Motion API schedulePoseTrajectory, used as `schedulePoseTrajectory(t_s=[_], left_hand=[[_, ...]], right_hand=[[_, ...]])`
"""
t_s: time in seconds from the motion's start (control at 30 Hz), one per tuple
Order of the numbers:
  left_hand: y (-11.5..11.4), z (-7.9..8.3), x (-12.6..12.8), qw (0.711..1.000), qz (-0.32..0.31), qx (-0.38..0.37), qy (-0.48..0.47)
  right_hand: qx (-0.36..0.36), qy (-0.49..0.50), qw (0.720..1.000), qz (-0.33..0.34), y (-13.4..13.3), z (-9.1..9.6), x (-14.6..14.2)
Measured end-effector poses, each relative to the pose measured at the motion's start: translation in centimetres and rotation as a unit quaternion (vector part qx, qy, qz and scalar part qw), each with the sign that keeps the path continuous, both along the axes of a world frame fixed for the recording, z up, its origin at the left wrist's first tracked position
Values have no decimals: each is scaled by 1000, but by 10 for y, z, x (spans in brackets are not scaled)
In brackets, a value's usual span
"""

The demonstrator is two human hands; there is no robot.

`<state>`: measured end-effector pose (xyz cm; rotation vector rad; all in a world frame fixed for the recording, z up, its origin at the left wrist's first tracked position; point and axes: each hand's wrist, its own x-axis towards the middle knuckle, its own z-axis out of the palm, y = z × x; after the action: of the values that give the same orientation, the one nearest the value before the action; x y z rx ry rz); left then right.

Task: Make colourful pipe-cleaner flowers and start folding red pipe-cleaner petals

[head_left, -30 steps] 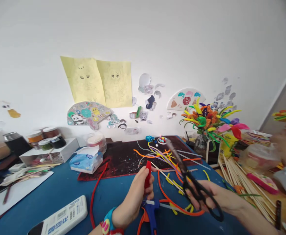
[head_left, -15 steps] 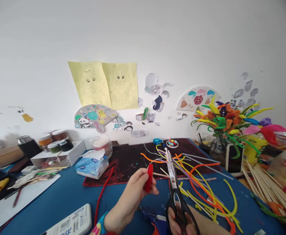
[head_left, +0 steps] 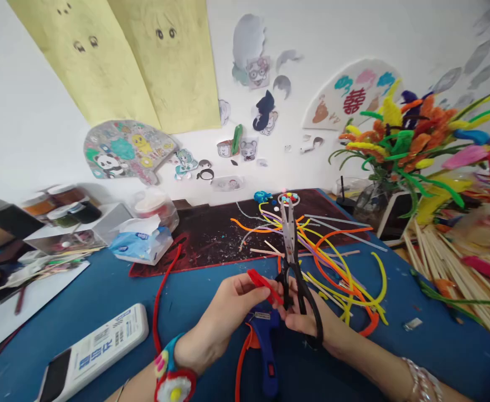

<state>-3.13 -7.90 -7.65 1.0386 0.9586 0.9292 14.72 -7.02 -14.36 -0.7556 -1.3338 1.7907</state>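
Felt flower bracelet [head_left: 173, 385] circles our left wrist at the bottom edge of the view, and a silver beaded bracelet [head_left: 423, 385] sits on our right wrist, partly cut off by the frame. Our forearms reach in from the lower corners and meet near the centre. Our left hand [head_left: 223, 315] is pinched narrow, with thumb and fingers closed on a short red pipe cleaner [head_left: 263, 285] that slants down and to the right. Its lower end disappears among our right fingers, so we cannot tell exactly where it ends. Our right hand [head_left: 307, 318] grips black-handled scissors [head_left: 289, 234] nearly upright, the closed steel blades pointing away from us. The handles hide much of that hand, so we cannot make out which fingers pass through the loops.

Just beneath our hands lies a blue hot glue gun [head_left: 263, 340], its front end hidden, with an orange pipe cleaner [head_left: 245, 349] curving beside it. A long red pipe cleaner [head_left: 161, 312] and a white printed device [head_left: 98, 349] lie on the blue tabletop [head_left: 81, 290] to our left. Farther off, a tangle of coloured pipe cleaners [head_left: 337, 273] spreads across a black speckled mat [head_left: 203, 245], near bamboo skewers [head_left: 450, 279] and a glass vase [head_left: 372, 204] of pipe-cleaner flowers.
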Motion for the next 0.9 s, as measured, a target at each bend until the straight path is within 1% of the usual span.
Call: schedulePoseTrajectory(t_s=[0.07, 0.13, 0.23, 0.3, 0.47, 0.57, 0.67, 0.77, 0.9], left_hand=[[0, -1, 1, 999, 7, 0, 35], [1, -2, 1, 999, 2, -9, 50], [1, -1, 3, 999, -24, -26, 33], [0, 0, 4, 999, -22, -37, 25], [-1, 2, 5, 999, -16, -28, 24], [-1, -1, 5, 999, -14, -21, 27], [0, -4, 6, 1000, -8, -19, 22], [0, -5, 5, 999, -21, -23, 14], [0, -2, 4, 999, -40, -32, 18]], right_hand=[[-3, -8, 1000, -8, -2, 1, -1], [-4, -11, 1000, -9, -3, 3, -1], [19, -10, 1000, -9, -2, 3, 0], [32, -12, 999, -15, -1, 2, 1], [-21, 10, 999, -27, 1, 0, 2], [-13, 37, 999, -19, 0, 2, 3], [-12, 39, 999, -2, -3, 3, 2], [-27, 36, 999, 3, -4, 3, 0], [-40, 49, 998, -7, -2, 2, 0]])
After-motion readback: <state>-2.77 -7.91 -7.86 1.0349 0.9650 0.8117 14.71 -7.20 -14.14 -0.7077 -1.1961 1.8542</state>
